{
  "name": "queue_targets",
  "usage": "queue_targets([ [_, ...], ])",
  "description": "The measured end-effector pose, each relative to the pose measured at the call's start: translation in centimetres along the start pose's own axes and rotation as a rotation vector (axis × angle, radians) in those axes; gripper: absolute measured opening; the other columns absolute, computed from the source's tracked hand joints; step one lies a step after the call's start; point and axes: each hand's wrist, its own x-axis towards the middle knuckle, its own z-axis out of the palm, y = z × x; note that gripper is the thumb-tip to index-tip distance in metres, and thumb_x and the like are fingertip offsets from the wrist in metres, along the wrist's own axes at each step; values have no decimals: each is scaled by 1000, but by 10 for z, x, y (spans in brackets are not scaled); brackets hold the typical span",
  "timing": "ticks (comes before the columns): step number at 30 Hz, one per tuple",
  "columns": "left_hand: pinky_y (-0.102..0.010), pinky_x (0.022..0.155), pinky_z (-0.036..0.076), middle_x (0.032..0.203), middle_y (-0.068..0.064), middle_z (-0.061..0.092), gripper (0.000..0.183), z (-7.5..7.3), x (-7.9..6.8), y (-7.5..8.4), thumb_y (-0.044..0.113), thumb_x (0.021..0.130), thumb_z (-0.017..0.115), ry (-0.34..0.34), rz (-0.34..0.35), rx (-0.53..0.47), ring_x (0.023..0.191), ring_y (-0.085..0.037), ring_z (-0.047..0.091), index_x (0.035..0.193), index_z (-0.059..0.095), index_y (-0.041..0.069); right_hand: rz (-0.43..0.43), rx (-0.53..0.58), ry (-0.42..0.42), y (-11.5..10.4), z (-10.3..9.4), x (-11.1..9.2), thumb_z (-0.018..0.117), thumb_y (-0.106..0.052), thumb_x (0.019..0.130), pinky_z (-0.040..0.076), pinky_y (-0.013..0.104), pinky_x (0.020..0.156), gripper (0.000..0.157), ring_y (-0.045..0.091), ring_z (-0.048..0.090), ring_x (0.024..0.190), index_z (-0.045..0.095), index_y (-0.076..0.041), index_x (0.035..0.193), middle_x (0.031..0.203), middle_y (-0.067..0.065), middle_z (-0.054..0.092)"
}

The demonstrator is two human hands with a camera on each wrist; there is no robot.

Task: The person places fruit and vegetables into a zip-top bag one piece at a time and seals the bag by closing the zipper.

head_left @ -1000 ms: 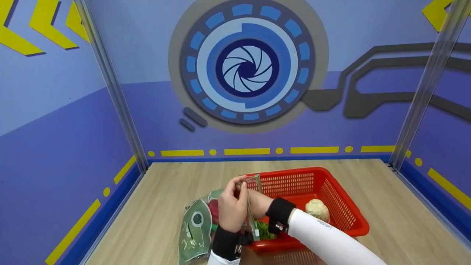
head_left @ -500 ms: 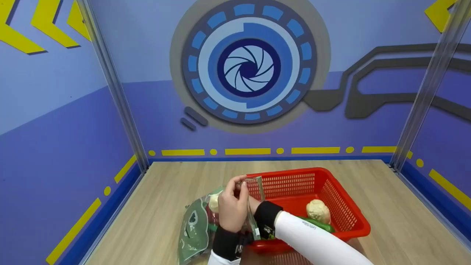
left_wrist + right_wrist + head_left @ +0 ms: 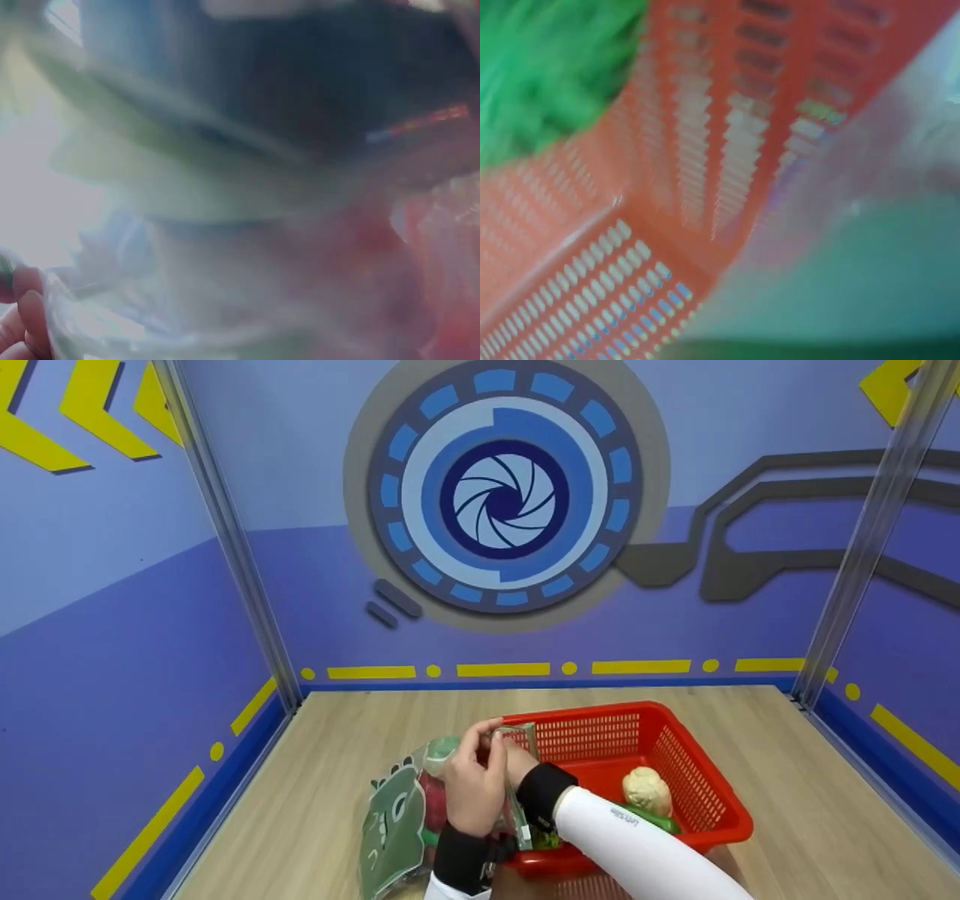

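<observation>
A clear zip bag [image 3: 394, 832] with a green cartoon face stands at the basket's left side. Its rim is pinched by my left hand [image 3: 474, 784], whose fingertips [image 3: 31, 319] show at the edge of the blurred left wrist view. My right hand [image 3: 517, 763] reaches into the bag's mouth; its fingers are hidden behind the left hand and the bag, so their hold cannot be told. Inside the bag are a dark red item [image 3: 431, 799] and, above it, a round pale item [image 3: 441, 750] tinted green through the plastic.
A red slotted basket [image 3: 705, 780] stands to the right, its walls [image 3: 727, 142] close in the right wrist view. It holds a cream-coloured knobbly ball [image 3: 646, 790], a long green vegetable [image 3: 652, 817] and leafy greens [image 3: 547, 838]. Panelled walls enclose the wooden table [image 3: 330, 735].
My right hand has moved left from over the basket into the bag's mouth. A round pale item has appeared in the bag's upper part. The left hand stays in place.
</observation>
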Motion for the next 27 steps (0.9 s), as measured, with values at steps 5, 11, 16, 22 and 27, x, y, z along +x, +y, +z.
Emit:
queue_targets([
  [5,-20,54,42,72,-3,57,16,0,0,1,1,95,67,-25,-15,-8,61,-3,44,110,73,5,72,-8,33,9,3,5,58,-14,99,48,28,89,23,14,62,99,72,1,109,112,18,72],
  [11,-20,53,39,70,-2,54,17,0,0,0,1,95,66,-33,-17,-7,59,-1,39,111,72,6,67,159,4,25,10,11,49,-15,106,45,26,81,25,8,55,89,62,6,104,102,19,64],
  [16,-20,54,39,71,-3,54,17,-1,-1,-1,1,96,65,-27,-23,-16,60,-1,40,111,72,5,24,146,7,51,14,17,51,-31,107,49,31,86,32,15,61,97,68,-4,111,108,11,68],
  [22,-20,55,41,75,-4,57,15,0,-1,-1,2,98,65,-29,-35,-38,63,-3,44,110,72,5,-16,6,6,30,12,10,55,-15,102,48,30,87,22,22,61,100,68,1,109,110,19,68],
  [27,-20,56,41,74,-4,58,15,1,0,-2,2,97,65,-22,-35,-42,62,-4,45,109,73,6,-85,10,-15,26,9,8,59,-14,100,48,27,84,20,20,61,97,67,2,108,107,21,68],
])
